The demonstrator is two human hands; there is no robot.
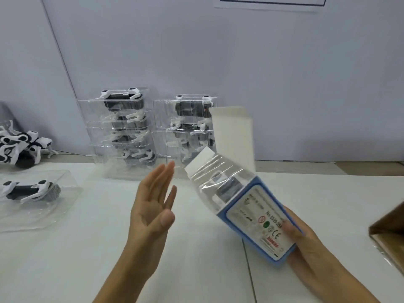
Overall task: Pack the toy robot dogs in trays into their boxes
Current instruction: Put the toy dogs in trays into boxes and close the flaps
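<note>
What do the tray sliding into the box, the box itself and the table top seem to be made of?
Tray: thin clear plastic, glossy; the dark toy shows through and its ridges catch glare.
Box, held in the right hand: printed card, blue outside; its open flaps look plain white and matte.
Table top: white matte surface, possibly paper or board sheets given the seams; unclear.

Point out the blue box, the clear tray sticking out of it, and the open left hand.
blue box [265,226]: head view, on its printed label face.
clear tray [215,182]: head view, on the part outside the box.
left hand [150,206]: head view, on the palm.
</note>
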